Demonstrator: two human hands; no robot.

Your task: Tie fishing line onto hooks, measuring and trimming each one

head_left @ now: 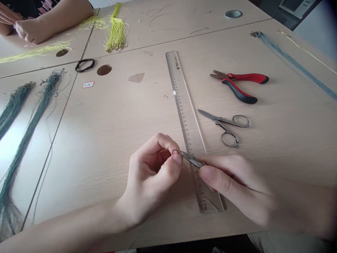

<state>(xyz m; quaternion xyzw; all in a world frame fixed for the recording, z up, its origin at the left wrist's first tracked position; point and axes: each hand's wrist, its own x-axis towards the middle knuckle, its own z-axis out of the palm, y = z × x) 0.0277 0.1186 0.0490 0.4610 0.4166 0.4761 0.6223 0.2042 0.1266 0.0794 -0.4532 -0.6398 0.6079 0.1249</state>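
Note:
Thumb and forefinger of my left hand (155, 172) pinch a tiny metal ring (174, 151). My right hand (237, 182) grips a slim, tapered metal tool (193, 160); its handle is hidden in the fingers, so its kind is unclear. The tool's tip meets the fingertips of the left hand beside the ring. Under both hands lies a clear plastic ruler (181, 102). To its right rest open metal scissors (223, 123) and, farther back, red-and-black pliers (239, 82) with their handles spread.
Bundles of blue-green cord (28, 133) lie at the left, with another blue strand bundle (295, 59) at the right. Yellow cords (116, 33), a black band (85, 65) and a tape roll (233, 14) are farther back. Another person's arm (58, 21) rests at the upper left.

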